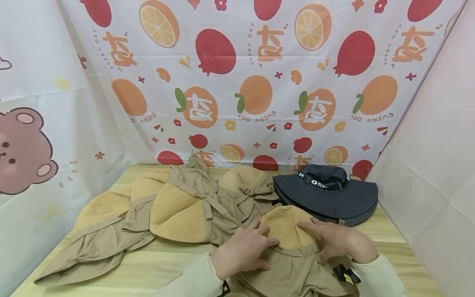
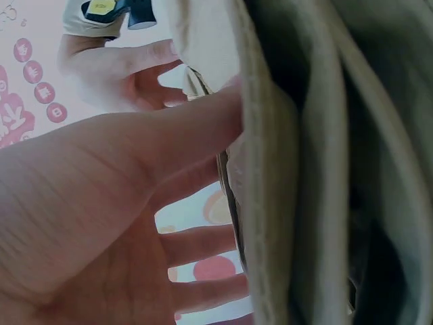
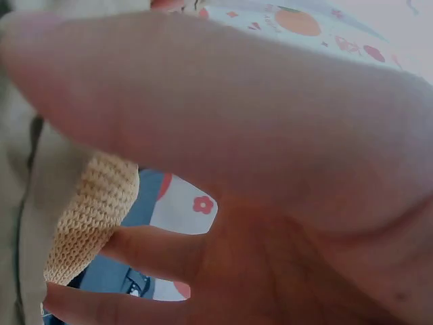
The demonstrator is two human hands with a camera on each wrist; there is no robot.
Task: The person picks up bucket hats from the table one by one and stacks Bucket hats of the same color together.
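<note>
At the front right of the table, a sun hat with a yellow straw crown point(image 1: 287, 227) and a khaki cloth brim point(image 1: 289, 272) lies between both hands. My left hand point(image 1: 243, 251) touches the crown's left side with its fingers spread. On the opposite side, my right hand point(image 1: 343, 240) rests its fingers against the crown, thumb lower by the brim. The left wrist view shows the left thumb point(image 2: 183, 128) against layered khaki fabric point(image 2: 270, 169), the other fingers extended behind it. In the right wrist view, straight fingers point(image 3: 159, 250) reach the woven straw point(image 3: 98, 217).
Several similar straw-and-khaki hats, one with a bow point(image 1: 182, 214), overlap across the left and middle of the wooden table point(image 1: 159, 264). Dark wide-brimmed hats point(image 1: 330, 198) are stacked at the back right. Fruit-printed cloth point(image 1: 230, 123) hangs behind, with pale cloth at both sides.
</note>
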